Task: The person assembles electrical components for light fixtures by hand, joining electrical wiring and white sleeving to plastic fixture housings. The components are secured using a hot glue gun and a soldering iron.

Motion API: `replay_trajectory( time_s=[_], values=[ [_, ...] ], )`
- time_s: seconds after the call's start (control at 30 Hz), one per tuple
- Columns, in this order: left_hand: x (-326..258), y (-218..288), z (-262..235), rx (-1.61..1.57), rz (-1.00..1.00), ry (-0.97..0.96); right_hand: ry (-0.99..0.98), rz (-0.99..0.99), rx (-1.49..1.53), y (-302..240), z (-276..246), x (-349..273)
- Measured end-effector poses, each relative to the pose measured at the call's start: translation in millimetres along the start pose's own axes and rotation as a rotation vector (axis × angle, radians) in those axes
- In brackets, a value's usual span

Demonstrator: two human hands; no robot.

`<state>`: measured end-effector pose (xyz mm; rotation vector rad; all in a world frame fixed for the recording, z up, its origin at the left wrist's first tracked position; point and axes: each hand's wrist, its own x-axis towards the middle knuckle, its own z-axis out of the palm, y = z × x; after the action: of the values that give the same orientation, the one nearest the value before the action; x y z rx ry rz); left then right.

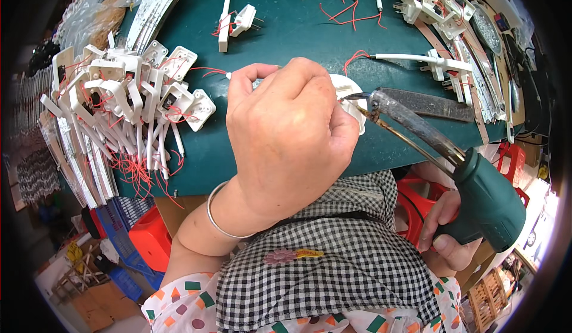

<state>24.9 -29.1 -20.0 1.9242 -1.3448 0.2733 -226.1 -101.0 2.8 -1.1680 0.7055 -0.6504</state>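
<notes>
My left hand (286, 124) is closed over a white plastic housing (350, 85) at the middle of the bench, and its back hides most of the piece. Thin red wires (205, 70) run out to the left of the fingers. My right hand (448, 233) grips the handle of a dark green soldering gun (491, 199). Its long metal barrel slants up to the left, and the dark tip meets the right side of the housing, beside my left thumb. A thin metal feed tube runs under the barrel to near the same spot.
At left lies a heap of white wired housings (128, 85); at upper right, another pile (438, 2). A dark flat bar (426, 104) lies behind the soldering barrel. Further back is a wired white piece (225, 32). Red stools (152, 237) stand below the green bench top (205, 154).
</notes>
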Motion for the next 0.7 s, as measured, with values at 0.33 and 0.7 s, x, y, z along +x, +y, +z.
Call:
replay_trajectory(
  time_s=[0.33, 0.7],
  values=[
    [-1, -1, 0, 0.01, -0.003, -0.004, -0.015, 0.04, -0.002, 1, 0, 2],
    [-1, 0, 1, -0.002, -0.003, 0.007, 0.005, 0.016, -0.086, -6, -3, 5]
  ],
)
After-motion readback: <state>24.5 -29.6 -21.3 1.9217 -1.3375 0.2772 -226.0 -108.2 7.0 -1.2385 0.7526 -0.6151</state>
